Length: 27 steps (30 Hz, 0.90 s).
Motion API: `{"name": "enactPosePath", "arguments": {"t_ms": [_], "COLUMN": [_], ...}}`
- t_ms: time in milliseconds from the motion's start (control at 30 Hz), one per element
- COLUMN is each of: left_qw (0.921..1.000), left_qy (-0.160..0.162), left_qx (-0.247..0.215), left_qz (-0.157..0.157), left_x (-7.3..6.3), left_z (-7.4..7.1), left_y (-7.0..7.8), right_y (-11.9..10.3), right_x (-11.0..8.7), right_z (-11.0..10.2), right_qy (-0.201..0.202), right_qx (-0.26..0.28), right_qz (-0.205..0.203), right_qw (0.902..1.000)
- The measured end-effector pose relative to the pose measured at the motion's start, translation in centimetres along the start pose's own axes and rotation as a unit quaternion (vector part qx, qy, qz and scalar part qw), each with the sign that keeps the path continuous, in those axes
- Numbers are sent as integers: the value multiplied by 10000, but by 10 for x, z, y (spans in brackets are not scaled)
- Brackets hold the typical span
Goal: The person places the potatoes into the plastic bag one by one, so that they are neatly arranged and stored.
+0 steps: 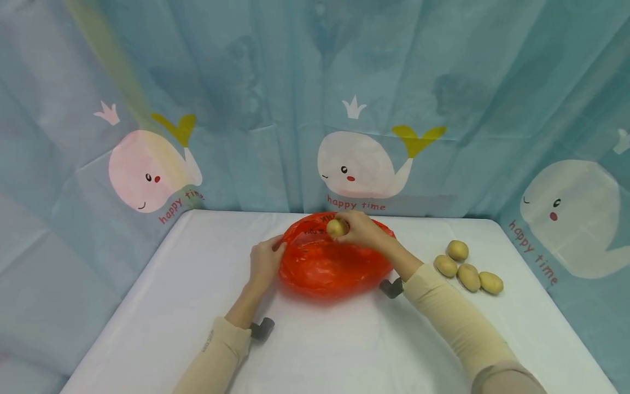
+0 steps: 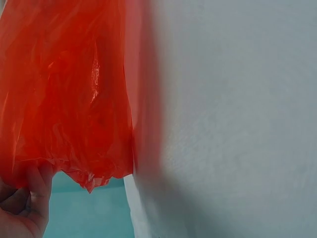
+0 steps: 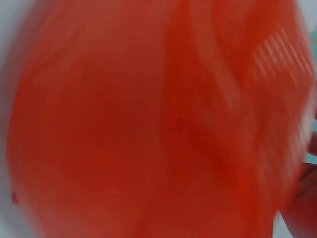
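A red plastic bag (image 1: 320, 273) with dark print stands with its mouth spread at the far middle of the table. My left hand (image 1: 264, 262) grips the bag's left rim; in the left wrist view its fingers (image 2: 39, 186) pinch the red film. Over the bag's mouth, my right hand (image 1: 363, 230) holds a potato (image 1: 337, 228) at its fingertips. Red film of the bag (image 3: 148, 124) fills most of the right wrist view, blurred, with part of the right hand (image 3: 302, 203) at the right edge.
Several potatoes (image 1: 468, 277) lie grouped on the right side of the white table (image 1: 334, 350). Behind the table hangs a blue curtain (image 1: 275, 164) printed with whales. A dark wrist camera (image 1: 262, 329) sits at the left wrist, another dark camera (image 1: 391, 288) at the right.
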<state>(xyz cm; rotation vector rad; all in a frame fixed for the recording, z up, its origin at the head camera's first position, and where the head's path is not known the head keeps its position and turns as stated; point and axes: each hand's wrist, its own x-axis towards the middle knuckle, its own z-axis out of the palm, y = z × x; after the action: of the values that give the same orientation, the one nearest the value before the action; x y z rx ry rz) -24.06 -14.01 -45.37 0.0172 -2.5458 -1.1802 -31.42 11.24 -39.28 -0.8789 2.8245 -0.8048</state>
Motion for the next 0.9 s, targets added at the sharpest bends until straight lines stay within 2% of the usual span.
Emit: {"name": "enactPosePath", "arguments": {"t_ms": [300,533,900], "left_qw": [9999,9999,9999], "left_qy": [78,16,-19], "left_qx": [16,-17,21], "left_qz": [148,115,105], "left_x": [0,-1,-3], "left_z": [2,3,2], "left_y": [-1,-1,0], "right_y": [-7,-10,-13], "right_x": [12,20,31], "right_z": [23,44,65], "right_qy": [-320,-461,-594], "right_qx": [29,55,-320], "right_qz": [244,363,389], "right_qw": [9992,9983,9970]}}
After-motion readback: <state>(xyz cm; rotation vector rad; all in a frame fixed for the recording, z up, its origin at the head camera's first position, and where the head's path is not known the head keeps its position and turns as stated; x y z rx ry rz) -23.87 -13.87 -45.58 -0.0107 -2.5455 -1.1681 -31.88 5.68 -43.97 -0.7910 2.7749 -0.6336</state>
